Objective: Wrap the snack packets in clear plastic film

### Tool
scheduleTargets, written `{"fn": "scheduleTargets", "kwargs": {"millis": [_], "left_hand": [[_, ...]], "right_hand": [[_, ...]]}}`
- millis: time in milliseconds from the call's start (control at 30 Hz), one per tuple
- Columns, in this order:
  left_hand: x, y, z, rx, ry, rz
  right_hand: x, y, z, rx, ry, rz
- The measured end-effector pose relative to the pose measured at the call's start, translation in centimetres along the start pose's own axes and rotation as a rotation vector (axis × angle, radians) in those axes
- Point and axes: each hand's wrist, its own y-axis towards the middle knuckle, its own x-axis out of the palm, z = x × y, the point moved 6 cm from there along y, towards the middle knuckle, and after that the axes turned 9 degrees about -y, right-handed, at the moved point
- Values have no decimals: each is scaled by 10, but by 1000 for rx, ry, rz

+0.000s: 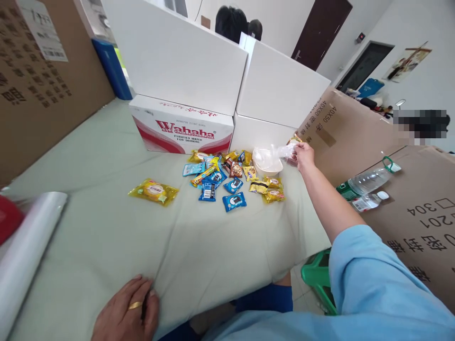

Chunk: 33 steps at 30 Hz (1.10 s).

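Note:
My right hand (304, 156) is stretched out to the far right of the table, fingers closed on a clear plastic bag (282, 150). The bag's loose end hangs at a white bowl (269, 170), which has whitish plastic in it. Behind the bag, a gold-brown wrapper (294, 139) is partly hidden. My left hand (126, 310), with a gold ring, rests at the table's near edge. Its fingers are curled together, and nothing shows in them. Left of the bowl lie several small wrapped snacks, including blue packets (234, 201) and yellow ones (273, 195). Apart from them lies a larger yellow packet (154, 191).
A Wahaha water carton (185, 130) and white panels (181, 57) stand along the back. Large cardboard boxes (39, 94) flank the table. To the right lie two plastic bottles (369, 182), above a green stool (318, 274). A plastic roll (31, 265) lies at left.

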Motion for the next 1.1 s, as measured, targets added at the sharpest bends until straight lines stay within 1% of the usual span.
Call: {"fn": "scheduleTargets", "kwargs": {"millis": [67,133,200,267,300,367,433,500,533,600,667,700,767,800,833,867,933,1000,1033,1100], "left_hand": [[-8,0,5,-60,-36,31],[-18,-1,10,-184,-59,57],[-25,-4,18,-287,-111,64],[-25,-6,28,-331,-215,43],[-23,-5,33,-344,-286,29],[-13,-3,44,-402,-453,-3],[0,3,56,-525,-662,-38],[15,10,69,-695,-911,-72],[22,15,77,-770,-1052,-97],[35,25,91,-911,-1340,-127],[47,32,100,-1026,-1540,-192],[50,36,103,-1046,-1616,-216],[55,42,107,-1046,-1730,-289],[58,44,108,-1045,-1750,-316],[60,44,108,-1053,-1738,-327],[62,44,106,-1067,-1697,-307],[64,44,99,-1077,-1579,-178],[63,44,94,-1043,-1476,-29],[62,44,92,-1015,-1433,17],[61,45,86,-968,-1340,65]], "right_hand": [[-5,-7,-1,88,104,30],[-11,-17,-4,134,169,31],[-16,-34,-10,157,252,0],[-17,-60,-18,166,384,-83],[-16,-79,-21,168,455,-145],[-6,-127,-27,179,556,-308],[11,-185,-27,218,558,-503],[30,-247,-24,295,555,-692],[39,-275,-22,341,567,-766],[54,-323,-18,431,611,-862],[67,-355,-15,507,647,-918],[72,-367,-13,537,654,-950],[81,-384,-8,584,646,-1030],[84,-389,-6,599,635,-1068],[86,-391,-4,612,623,-1089],[86,-392,-2,623,615,-1088],[86,-390,2,640,624,-1054],[84,-389,3,619,625,-1032],[84,-389,4,583,597,-1028],[82,-388,10,474,474,-1004]]}}
